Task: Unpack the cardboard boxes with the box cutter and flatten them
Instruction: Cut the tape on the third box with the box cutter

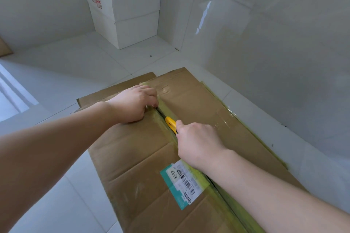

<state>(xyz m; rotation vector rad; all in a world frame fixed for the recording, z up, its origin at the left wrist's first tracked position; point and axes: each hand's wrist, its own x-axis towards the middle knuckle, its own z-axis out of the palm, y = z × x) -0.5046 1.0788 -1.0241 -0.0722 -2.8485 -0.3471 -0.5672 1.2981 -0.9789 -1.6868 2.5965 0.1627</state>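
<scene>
A large brown cardboard box (198,104) lies on the white tiled floor, its top flaps sealed with yellowish tape along the centre seam. My right hand (197,142) grips a yellow box cutter (171,123) whose tip sits in the seam, which is slit open behind it. My left hand (134,103) rests on the left flap beside the seam, its fingers curled at the flap's edge just ahead of the cutter. A teal and white shipping label (182,183) with a barcode is stuck across the seam near me.
Two white boxes (130,5) are stacked in the far corner against the tiled wall. A glossy tiled wall (274,43) runs close along the box's right side. A scrap of brown cardboard (4,47) shows at the left edge.
</scene>
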